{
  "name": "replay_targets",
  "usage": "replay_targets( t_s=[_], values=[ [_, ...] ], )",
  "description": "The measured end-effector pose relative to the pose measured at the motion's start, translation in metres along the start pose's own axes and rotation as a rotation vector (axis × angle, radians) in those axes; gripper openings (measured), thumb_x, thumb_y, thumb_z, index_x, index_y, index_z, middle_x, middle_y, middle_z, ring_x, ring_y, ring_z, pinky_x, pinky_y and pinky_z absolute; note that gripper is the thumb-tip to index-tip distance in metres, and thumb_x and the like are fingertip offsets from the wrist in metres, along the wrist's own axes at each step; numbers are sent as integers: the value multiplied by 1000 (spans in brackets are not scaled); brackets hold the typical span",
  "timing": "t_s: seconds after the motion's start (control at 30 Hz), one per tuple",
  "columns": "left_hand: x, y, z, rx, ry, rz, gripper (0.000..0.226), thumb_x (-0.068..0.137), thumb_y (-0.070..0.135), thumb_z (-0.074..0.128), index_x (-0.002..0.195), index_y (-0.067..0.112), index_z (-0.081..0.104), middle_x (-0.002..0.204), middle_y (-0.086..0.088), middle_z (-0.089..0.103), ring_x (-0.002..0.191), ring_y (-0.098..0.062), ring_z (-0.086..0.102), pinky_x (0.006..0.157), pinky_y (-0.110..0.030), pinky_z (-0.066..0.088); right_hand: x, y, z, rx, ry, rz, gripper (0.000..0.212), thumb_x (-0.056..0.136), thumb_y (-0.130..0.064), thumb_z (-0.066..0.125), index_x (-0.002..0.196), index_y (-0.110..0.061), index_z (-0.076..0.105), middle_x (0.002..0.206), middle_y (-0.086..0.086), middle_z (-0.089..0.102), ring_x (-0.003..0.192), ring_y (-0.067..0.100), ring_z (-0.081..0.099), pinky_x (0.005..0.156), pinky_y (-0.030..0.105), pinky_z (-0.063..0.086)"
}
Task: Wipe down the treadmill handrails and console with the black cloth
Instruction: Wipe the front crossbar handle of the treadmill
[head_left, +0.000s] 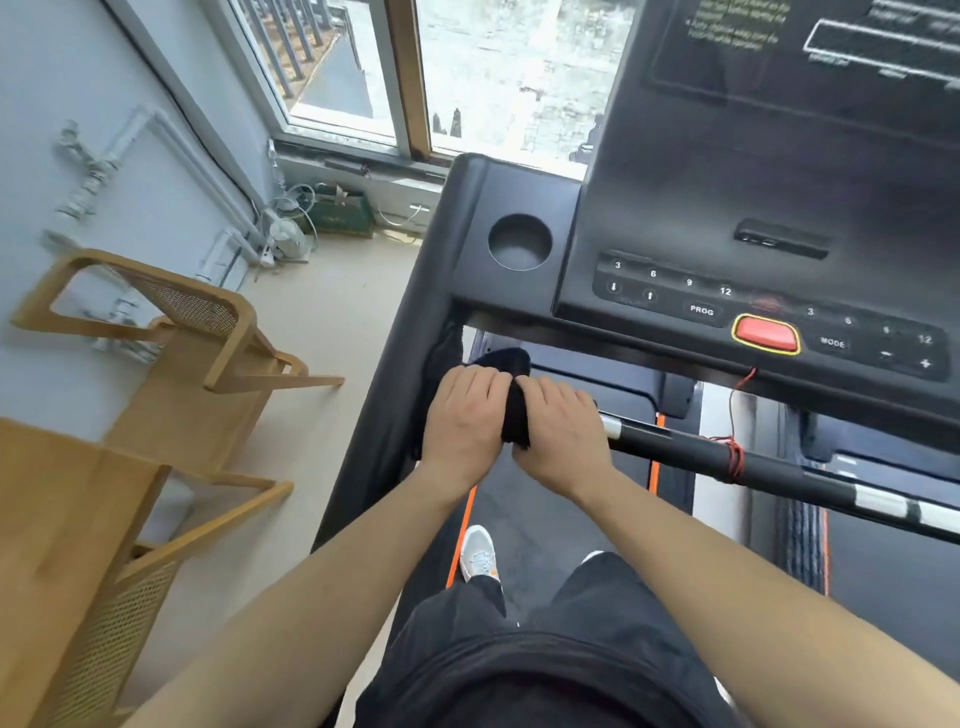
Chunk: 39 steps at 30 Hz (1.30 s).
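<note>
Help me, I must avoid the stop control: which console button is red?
The large button with a yellow border, centred between the black keypads; all other keys are black.

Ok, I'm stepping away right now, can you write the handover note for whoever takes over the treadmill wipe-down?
Left hand: closed on the black cloth.
Right hand: also on the cloth, gripping the front crossbar.
Position: cloth sits at the bar's left end, by the left handrail.
Done: cannot tell from this view.
Left: rest of the crossbar, the handrails, the console.
</note>
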<state>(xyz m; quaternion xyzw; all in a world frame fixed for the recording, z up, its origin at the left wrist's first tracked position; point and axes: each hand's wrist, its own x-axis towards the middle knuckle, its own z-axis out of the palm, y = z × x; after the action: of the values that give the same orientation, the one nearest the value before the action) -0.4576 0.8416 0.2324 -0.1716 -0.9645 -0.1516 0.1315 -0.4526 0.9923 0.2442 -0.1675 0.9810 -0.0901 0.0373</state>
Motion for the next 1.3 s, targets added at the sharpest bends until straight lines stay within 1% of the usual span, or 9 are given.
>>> replay_targets(
  t_s=[0.1, 0.3, 0.47, 0.6, 0.73, 0.87, 0.97, 1.1, 1.3],
  values=[
    [-16, 4, -6, -97, 62, -24, 36, 79, 6, 47, 106, 4, 71, 108, -10, 71, 105, -31, 64, 99, -42, 49, -16, 11, -12, 207, -29, -30, 73, 67, -41, 71, 133, -17, 54, 125, 0, 61, 114, 21, 56, 99, 37, 45],
    [-10, 38, -40, -170, -77, -251, 33, 55, 3, 58, 84, 18, 61, 77, 3, 61, 70, -25, 56, 64, -38, 43, -39, 37, -35, 493, -59, 19, 44, 86, -27, 60, 127, -14, 59, 128, 1, 56, 120, 16, 48, 103, 29, 37],
    [-10, 93, -49, -392, -324, -632, 59, 73, 5, 61, 128, 23, 47, 100, 0, 65, 90, -25, 62, 78, -36, 49, -23, 63, -53, 347, -172, 116, 50, 91, -6, 47, 140, -15, 52, 136, 10, 52, 120, 35, 52, 98, 42, 43],
    [-18, 123, -41, -602, -431, -842, 91, 73, 14, 65, 149, 33, 17, 113, -3, 64, 102, -29, 62, 86, -38, 51, -13, 78, -66, 145, -377, -43, 52, 89, -14, 51, 141, -20, 52, 138, 10, 52, 121, 39, 52, 98, 42, 45],
    [-24, 148, -46, -620, -396, -869, 64, 75, 14, 69, 133, 26, 45, 112, 0, 65, 104, -26, 63, 88, -37, 52, -29, 88, -73, 179, -233, -37, 18, 91, -15, 55, 107, -19, 63, 114, 5, 56, 107, 30, 55, 81, 41, 50],
    [-43, 172, -58, -678, -397, -901, 49, 66, 16, 74, 108, 24, 51, 99, 2, 59, 95, -22, 62, 78, -35, 52, -67, 88, -84, 175, 11, -264, 10, 78, -26, 62, 86, -20, 61, 96, -1, 60, 90, 25, 53, 71, 37, 46],
    [-70, 193, -80, -805, -358, -829, 54, 68, 9, 80, 110, 19, 47, 106, 3, 50, 87, -10, 61, 72, -26, 57, -92, 72, -101, 330, -170, -330, 18, 76, -30, 61, 72, -23, 45, 67, -6, 55, 67, 21, 51, 56, 33, 37],
    [-112, 213, -113, -1072, -242, -868, 58, 77, 16, 71, 128, 26, 45, 113, 8, 58, 95, -4, 61, 76, -22, 53, -112, 34, -112, 500, -430, -323, 18, 78, -28, 63, 72, -19, 49, 64, -4, 55, 62, 16, 51, 58, 37, 44],
    [-209, 187, -160, -904, -33, -1081, 10, 87, 20, 64, 96, 20, 68, 88, 4, 67, 81, -15, 62, 70, -30, 50, -149, -43, -123, 686, -627, -385, 18, 88, -29, 72, 81, -14, 65, 62, -6, 64, 62, 10, 58, 63, 26, 47]
  ],
)
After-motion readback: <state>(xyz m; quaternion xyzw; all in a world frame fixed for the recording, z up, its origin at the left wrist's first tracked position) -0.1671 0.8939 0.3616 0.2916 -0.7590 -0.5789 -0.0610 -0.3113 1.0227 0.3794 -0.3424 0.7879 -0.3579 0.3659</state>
